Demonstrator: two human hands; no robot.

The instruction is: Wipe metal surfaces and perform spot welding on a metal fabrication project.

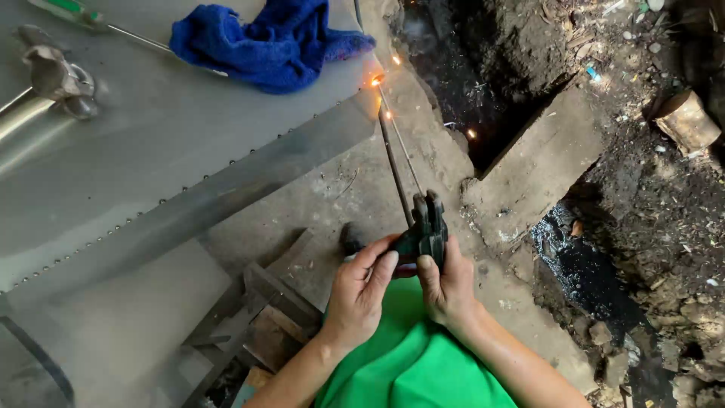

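Both hands, left hand (361, 291) and right hand (445, 283), are clamping the electrode holder (427, 227), steadying its welding rod (394, 162) sparking against the sheet-metal seam (226, 181).

Soft daylight — sharp, dim right edge

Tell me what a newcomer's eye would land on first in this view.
First the orange sparks at the corner of the grey sheet metal, where the thin welding rod ends. Next the left hand and right hand gripping the dark electrode holder at lower centre. Then the bright blue cloth lying on the metal at the top.
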